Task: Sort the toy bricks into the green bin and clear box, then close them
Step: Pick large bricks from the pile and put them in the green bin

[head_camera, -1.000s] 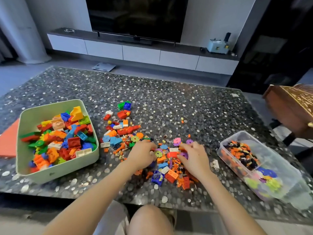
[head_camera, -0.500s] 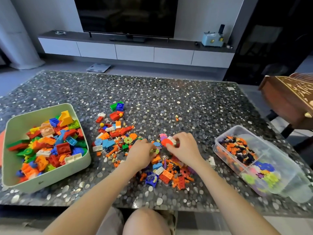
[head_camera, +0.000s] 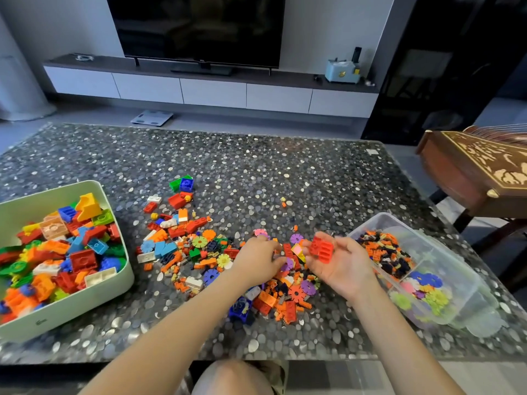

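**HEAD VIEW: HAND AND BRICK POSITIONS**

Clock positions are read from the loose brick pile, with 12 o'clock pointing away from the person.

1. The pile is spread over the middle of the speckled surface. Large bricks, small orange and black pieces and flower-shaped discs are mixed in it.
2. The green bin is set at 9 o'clock, well apart from the pile. It is open at the top and loaded with large bricks of many colours.
3. The clear box is set at 3 o'clock, open at the top. Small orange and black pieces are held in its far compartment, coloured flower discs in its near one.
4. The right hand is raised between the pile and the clear box, palm turned up. A red brick is gripped between its thumb and curled fingers, clear of the surface.
5. The left hand is laid palm down on the pile at its 3 o'clock side. Its fingers are bent into the bricks; whether a piece is pinched cannot be told.
6. A television on a low cabinet is seen at 12 o'clock, a carved wooden case at 2 o'clock.
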